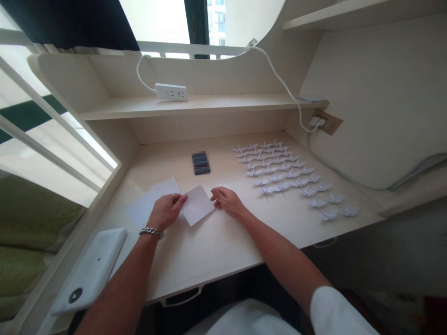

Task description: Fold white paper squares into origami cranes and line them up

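A square sheet of white paper (pixel 198 205) is held just over the desk, turned so that its corners point left and right. My left hand (pixel 166 210), with a ring and a chain bracelet, pinches its left corner between thumb and fingers. At the opposite corner, my right hand (pixel 227 202) has its fingers curled and closed on the paper's edge. More white paper (pixel 150 201) lies flat on the desk beyond and left of my left hand. To the right, folded paper cranes (pixel 279 173) stand in several rows.
A small dark blurred object (pixel 201 163) lies behind the paper. A white flat device (pixel 92 270) rests at the desk's left edge. On the shelf (pixel 209 103) sits a power strip (pixel 171 92); its white cable runs to a wall socket (pixel 326 122) at the right.
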The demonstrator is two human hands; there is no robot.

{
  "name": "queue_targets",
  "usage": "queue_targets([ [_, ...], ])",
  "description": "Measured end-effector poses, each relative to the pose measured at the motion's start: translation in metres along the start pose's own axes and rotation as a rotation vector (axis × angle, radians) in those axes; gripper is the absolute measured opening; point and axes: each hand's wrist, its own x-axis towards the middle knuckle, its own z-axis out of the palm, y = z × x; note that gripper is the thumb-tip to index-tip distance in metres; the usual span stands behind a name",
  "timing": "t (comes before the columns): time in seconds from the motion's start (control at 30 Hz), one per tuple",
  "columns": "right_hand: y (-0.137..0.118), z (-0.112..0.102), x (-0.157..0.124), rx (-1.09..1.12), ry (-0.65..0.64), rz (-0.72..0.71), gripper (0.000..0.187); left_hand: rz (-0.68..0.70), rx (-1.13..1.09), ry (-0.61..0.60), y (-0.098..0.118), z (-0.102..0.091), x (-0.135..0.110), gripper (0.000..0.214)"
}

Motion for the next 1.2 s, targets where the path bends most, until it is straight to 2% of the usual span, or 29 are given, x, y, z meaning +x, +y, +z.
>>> queue_targets([
  [0.13,0.002,-0.006,-0.010,0.010,0.053,0.026,0.023,0.088,-0.112,-0.052,0.026,0.018,-0.003,0.046],
  [0.23,0.004,-0.010,-0.019,0.007,0.103,0.034,0.016,0.039,-0.284,-0.032,0.031,0.026,-0.004,0.042],
  [0.3,0.005,-0.012,-0.026,0.006,0.136,0.043,0.018,-0.031,-0.445,-0.005,0.030,0.030,-0.006,0.038],
  [0.53,0.014,-0.015,-0.036,0.018,0.227,0.063,0.029,-0.124,-0.653,0.101,0.013,0.040,-0.009,0.039],
  [0.6,0.016,-0.015,-0.036,0.029,0.234,0.059,0.032,-0.145,-0.741,0.090,0.010,0.044,-0.011,0.043],
  [0.7,0.019,-0.015,-0.035,0.048,0.235,0.048,0.033,-0.122,-0.857,-0.007,0.012,0.050,-0.016,0.046],
  [0.77,0.021,-0.016,-0.035,0.068,0.234,0.048,0.034,-0.099,-0.894,-0.059,0.015,0.054,-0.018,0.045],
  [1.03,0.025,-0.017,-0.034,0.273,0.219,0.081,0.033,-0.012,-0.841,-0.112,0.019,0.056,-0.021,0.021],
  [1.2,0.020,-0.018,-0.035,0.410,0.183,0.164,0.035,-0.032,-0.831,-0.114,0.020,0.051,-0.022,0.020],
])
